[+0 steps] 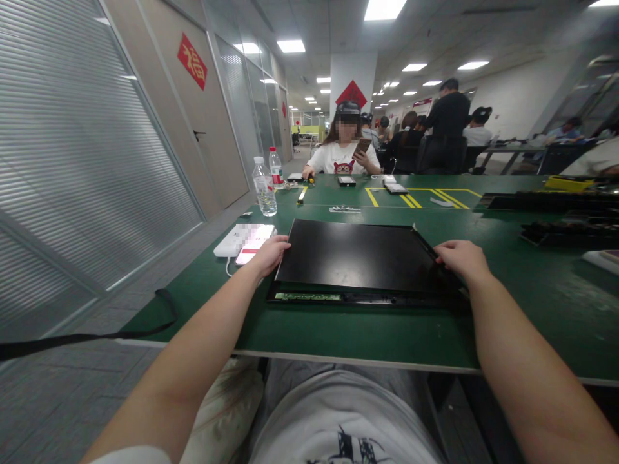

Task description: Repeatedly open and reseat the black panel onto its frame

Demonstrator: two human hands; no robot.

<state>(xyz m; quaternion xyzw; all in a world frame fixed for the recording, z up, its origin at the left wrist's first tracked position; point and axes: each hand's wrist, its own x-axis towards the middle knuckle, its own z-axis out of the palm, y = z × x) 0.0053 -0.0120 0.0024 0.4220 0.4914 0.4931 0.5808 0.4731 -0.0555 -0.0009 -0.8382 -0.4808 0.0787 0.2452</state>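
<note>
A flat black screen panel (358, 254) lies slightly askew over a black frame (416, 298) on the green table. Along the frame's near edge a narrow green circuit board (307, 297) shows. My left hand (271, 253) is closed on the panel's left edge, thumb and fingers pinching it. On the other side my right hand (461, 258) pinches at the right edge, where panel and frame sit close together; its fingertips are partly hidden, and I cannot tell whether it grips the frame too.
Left of the panel are a white box (242, 240), a lit phone (251, 250) and a water bottle (264, 187). Across the green table (358, 335) sits a person (345, 151) holding a phone. Dark long parts (556, 201) lie at the right. A black strap (159, 316) crosses the left corner.
</note>
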